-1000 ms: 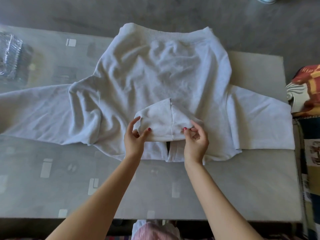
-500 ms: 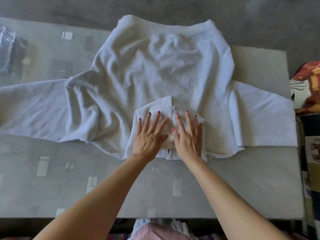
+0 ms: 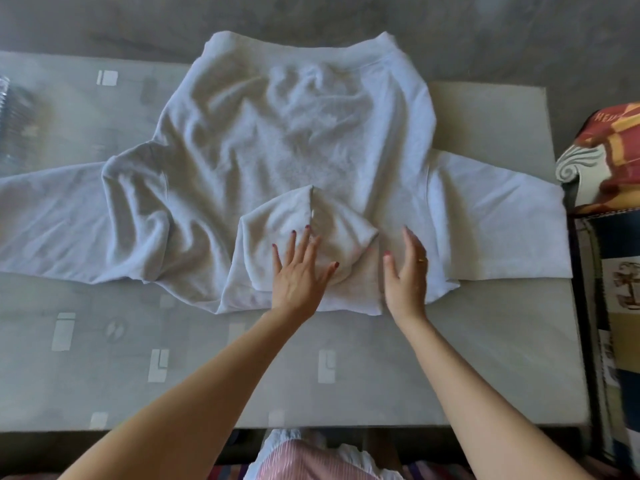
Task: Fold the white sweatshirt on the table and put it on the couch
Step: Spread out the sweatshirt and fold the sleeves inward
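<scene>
The white sweatshirt (image 3: 277, 140) lies spread flat on the grey table (image 3: 485, 358), hem at the far side, both sleeves stretched out left and right. Its hood (image 3: 277, 216) is folded down onto the body near me. My left hand (image 3: 298, 275) presses flat on the hood with fingers spread. My right hand (image 3: 407, 275) hovers just right of the hood, edge-on, fingers straight and apart, holding nothing.
A couch arm with a patterned red, white and blue cover (image 3: 609, 161) stands at the right edge of the table. A shiny clear object (image 3: 10, 109) sits at the far left. The left sleeve runs off the frame's left side.
Both hands first pinched the hood's near edge, then pressed flat on it. Now the right hand has lifted and slid right off the hood, while the left stays pressing.
</scene>
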